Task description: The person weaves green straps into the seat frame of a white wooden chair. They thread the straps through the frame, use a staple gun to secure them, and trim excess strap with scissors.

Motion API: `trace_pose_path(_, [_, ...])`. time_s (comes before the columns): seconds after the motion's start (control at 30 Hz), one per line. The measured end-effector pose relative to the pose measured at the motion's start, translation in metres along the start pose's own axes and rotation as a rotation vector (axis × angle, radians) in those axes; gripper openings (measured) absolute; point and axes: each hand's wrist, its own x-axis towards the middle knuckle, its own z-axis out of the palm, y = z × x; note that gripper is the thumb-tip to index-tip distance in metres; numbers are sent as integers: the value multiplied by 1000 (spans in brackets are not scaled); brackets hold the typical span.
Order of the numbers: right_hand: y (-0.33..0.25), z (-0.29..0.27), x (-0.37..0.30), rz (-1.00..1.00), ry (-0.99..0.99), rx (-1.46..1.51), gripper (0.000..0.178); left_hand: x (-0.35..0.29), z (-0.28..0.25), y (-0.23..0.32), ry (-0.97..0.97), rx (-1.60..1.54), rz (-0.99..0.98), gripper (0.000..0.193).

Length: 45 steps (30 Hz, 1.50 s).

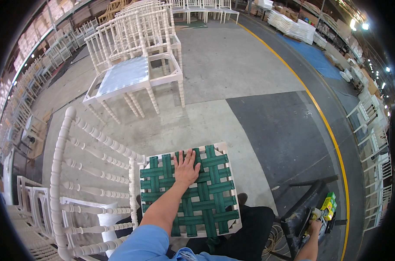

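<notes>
A white chair frame (58, 174) with turned spindles stands before me, its back to the left. Green webbing (202, 191) is woven in crossing strips over its square seat frame, and one strip's loose end (213, 244) hangs over the near edge. My left hand (187, 168) lies flat on the far part of the webbing, fingers spread, holding nothing. Off to the lower right, my right hand (314, 227) is closed round the handle of what looks like a staple gun (318, 214), at a black stand (299, 213). A green and yellow box (329, 205) lies beside it.
A coiled hose (273, 241) lies between my leg and the stand. Several white chair frames (136, 48) stand ahead, one bearing a pale panel (124, 76). More chairs (373, 169) line the right side beyond a yellow floor line (308, 91). Blue sheeting (310, 56) covers floor farther back.
</notes>
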Motion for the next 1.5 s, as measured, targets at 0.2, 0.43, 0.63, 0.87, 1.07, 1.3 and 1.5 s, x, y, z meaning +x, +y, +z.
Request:
trace_pose_path(0.2, [-39, 7, -29, -18, -205, 196, 50, 0, 3, -1, 31, 12, 11, 70])
trace_pose_path(0.43, [-188, 35, -126, -52, -734, 416, 40, 0, 13, -8, 29, -94, -3, 69])
trace_pose_path(0.63, [-335, 165, -240, -351, -972, 201, 46, 2, 16, -7, 40, -187, 5, 68])
trace_pose_path(0.87, [-413, 322, -339, -449, -1127, 237, 33, 1, 21, -17, 62, -175, 4, 67])
trace_pose_path(1.07, [-417, 361, -353, -527, -1048, 106, 34, 0, 23, -21, 38, -201, 7, 69])
trace_pose_path(1.3, [-412, 372, -357, -553, -1018, 80, 29, 1, 23, -22, 36, -240, 10, 69])
trace_pose_path(1.5, [-412, 368, -365, -545, -1019, 102, 25, -1, 21, -24, 51, -258, 5, 68])
